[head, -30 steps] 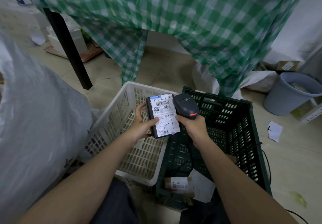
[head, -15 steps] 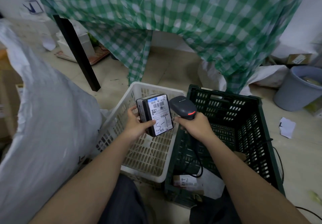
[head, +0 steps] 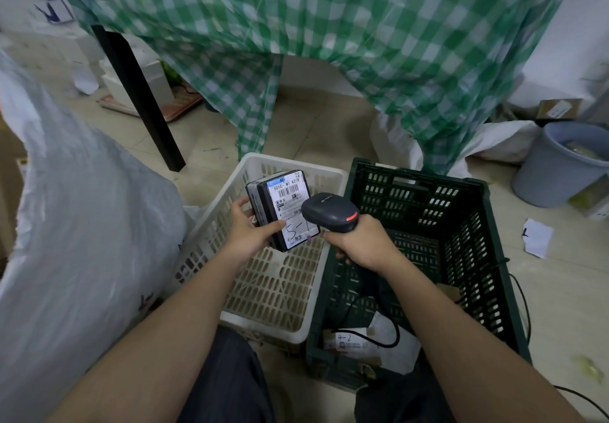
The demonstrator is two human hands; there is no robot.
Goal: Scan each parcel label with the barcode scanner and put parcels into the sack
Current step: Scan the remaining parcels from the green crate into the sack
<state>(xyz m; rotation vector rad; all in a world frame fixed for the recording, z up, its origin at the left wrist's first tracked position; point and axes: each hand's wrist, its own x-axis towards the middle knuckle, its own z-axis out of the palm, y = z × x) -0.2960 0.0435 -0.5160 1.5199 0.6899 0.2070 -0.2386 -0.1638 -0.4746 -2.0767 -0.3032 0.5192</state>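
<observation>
My left hand point(head: 252, 230) grips a small black parcel point(head: 281, 206) with a white barcode label marked "5-1", held over the white basket point(head: 273, 291). My right hand point(head: 359, 241) grips the handle of a dark barcode scanner point(head: 331, 211), whose head sits just right of the label and covers its right edge. A large white sack point(head: 75, 241) bulges at the left, beside the basket. Another parcel point(head: 346, 340) marked "4-2" lies in the near end of the dark green crate point(head: 461, 258).
A green checked cloth point(head: 329, 43) hangs over a table with a black leg point(head: 138, 99) behind the baskets. A grey bucket point(head: 560, 165) stands at the right, with paper scraps point(head: 537, 236) on the floor. The scanner cable point(head: 379, 317) runs into the crate.
The parcel has turned and moved slightly left, so its side now shows. The scanner has stayed beside the label. The view has shifted left, showing more of the sack.
</observation>
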